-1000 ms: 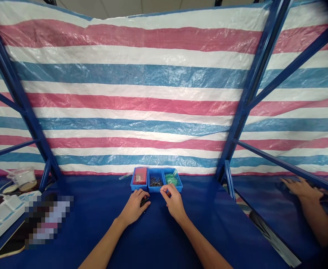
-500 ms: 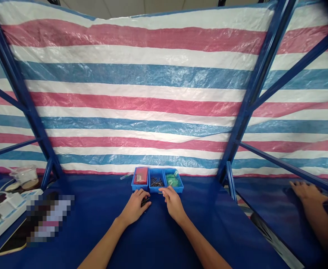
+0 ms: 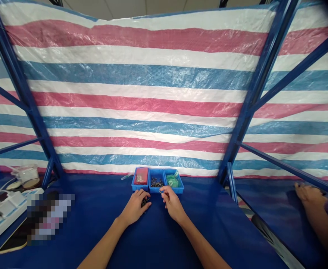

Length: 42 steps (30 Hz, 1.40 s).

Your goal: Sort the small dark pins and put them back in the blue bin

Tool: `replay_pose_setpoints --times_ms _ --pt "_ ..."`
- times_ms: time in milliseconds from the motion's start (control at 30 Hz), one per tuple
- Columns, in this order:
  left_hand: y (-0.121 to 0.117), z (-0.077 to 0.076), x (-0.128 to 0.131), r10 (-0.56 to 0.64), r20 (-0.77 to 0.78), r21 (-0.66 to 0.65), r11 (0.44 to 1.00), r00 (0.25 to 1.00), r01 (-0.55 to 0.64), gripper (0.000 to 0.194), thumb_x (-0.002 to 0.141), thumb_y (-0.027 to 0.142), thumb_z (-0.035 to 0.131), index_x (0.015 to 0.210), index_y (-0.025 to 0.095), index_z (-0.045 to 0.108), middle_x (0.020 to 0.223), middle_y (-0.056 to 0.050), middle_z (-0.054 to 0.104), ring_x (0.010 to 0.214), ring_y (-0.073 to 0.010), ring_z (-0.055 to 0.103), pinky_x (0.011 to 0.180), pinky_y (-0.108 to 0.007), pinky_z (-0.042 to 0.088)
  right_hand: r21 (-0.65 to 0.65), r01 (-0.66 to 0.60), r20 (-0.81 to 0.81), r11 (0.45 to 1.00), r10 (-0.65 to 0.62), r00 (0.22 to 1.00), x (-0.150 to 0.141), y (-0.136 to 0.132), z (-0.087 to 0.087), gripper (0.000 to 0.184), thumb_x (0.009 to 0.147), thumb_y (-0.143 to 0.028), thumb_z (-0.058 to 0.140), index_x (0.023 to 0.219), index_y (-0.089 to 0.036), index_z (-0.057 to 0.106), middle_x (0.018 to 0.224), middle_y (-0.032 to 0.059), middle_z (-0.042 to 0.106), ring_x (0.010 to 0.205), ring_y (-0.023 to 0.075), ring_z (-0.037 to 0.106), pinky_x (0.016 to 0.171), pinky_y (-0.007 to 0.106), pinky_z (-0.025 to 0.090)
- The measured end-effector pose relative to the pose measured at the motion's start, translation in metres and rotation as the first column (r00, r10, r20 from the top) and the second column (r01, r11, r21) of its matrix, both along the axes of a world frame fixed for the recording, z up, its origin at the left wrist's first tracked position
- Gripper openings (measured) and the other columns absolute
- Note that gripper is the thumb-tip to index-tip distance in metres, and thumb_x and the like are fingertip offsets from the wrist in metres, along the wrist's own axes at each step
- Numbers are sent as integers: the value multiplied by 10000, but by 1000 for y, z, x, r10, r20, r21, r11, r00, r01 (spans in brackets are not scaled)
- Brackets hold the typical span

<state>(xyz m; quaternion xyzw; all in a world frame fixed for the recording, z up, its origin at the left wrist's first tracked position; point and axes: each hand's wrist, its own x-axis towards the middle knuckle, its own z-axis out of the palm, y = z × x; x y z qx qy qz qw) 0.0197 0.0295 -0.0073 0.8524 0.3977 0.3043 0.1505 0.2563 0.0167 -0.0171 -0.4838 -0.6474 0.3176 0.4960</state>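
My left hand rests on the blue table surface, its fingers curled around a small bunch of dark screws. My right hand is just in front of the bins, thumb and index finger pinched on a tiny slim piece that looks like a screw. Beyond both hands stand joined blue bins. More dark screws lie loose in the middle bin. A red packet fills the left bin, and green plastic-looking pieces are in the right one.
A white power strip with plugs and a phone lie at the left. Blue metal posts rise on both sides before a striped tarp. Another person's hand is at the far right.
My right fingers have drawn in slightly, with the tiny piece still at their tips. My left hand stays put. The other person's hand at the right has shifted and curled.
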Motion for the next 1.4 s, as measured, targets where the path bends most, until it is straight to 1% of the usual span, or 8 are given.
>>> replay_pose_setpoints --times_ms 67,133,233,433,600,800,1000,1400 --pt "0 0 0 6 2 10 1000 1000 -6 177 1000 358 632 1150 268 658 1091 -36 650 1027 -241 607 931 -390 472 75 -23 32 997 21 999 0 -2 5 317 979 -352 489 1228 -250 655 901 21 620 762 199 623 661 303 543" --pt "1 -1 0 8 1 16 1000 1000 -8 175 1000 360 633 1147 269 660 1088 -34 650 1019 -238 607 927 -386 473 160 -33 103 987 16 995 0 -4 13 254 985 -312 500 1111 -245 710 926 38 640 848 217 636 814 352 541" --pt "2 -3 -1 2 -2 13 1000 1000 -2 184 1002 373 632 1150 266 659 1095 -39 648 1022 -241 602 927 -389 473 190 -25 136 981 -1 991 -1 -8 22 219 997 -268 492 970 -238 707 977 54 673 949 240 645 901 377 507" --pt "4 -6 -1 -3 -5 11 1000 1000 3 195 1004 384 628 1154 264 662 1099 -43 649 1026 -243 594 939 -399 469 177 -9 120 984 -12 993 -3 -9 22 71 920 -202 566 899 -233 625 916 25 640 865 220 620 806 330 499" --pt "5 -7 0 -5 -1 10 1000 1000 5 199 1007 394 622 1151 264 666 1116 -49 651 1036 -246 593 944 -405 466 194 -11 146 981 -18 989 -5 -11 19 79 946 -234 562 907 -237 631 934 30 635 862 217 609 796 327 501" --pt "4 -6 -1 -12 -8 14 1000 1000 12 191 1009 391 618 1150 269 662 1119 -48 650 1044 -249 592 940 -404 466 144 -13 102 989 -2 995 -6 -10 14 162 1009 -362 528 978 -242 631 927 30 675 818 214 636 782 325 529" --pt "3 -5 0 -4 0 16 1000 1000 4 176 1002 376 630 1137 268 660 1107 -40 648 1041 -245 596 935 -394 467 155 26 63 988 -36 997 -2 -2 7 247 1020 -415 527 1040 -228 686 1043 69 718 957 250 678 880 366 543" --pt "4 -6 -1 -1 1 12 1000 1000 1 178 998 379 635 1134 268 667 1109 -41 653 1040 -246 599 949 -403 469 190 144 99 971 -164 981 0 -2 9 267 1018 -461 521 899 -235 597 867 24 632 764 212 607 712 317 502"
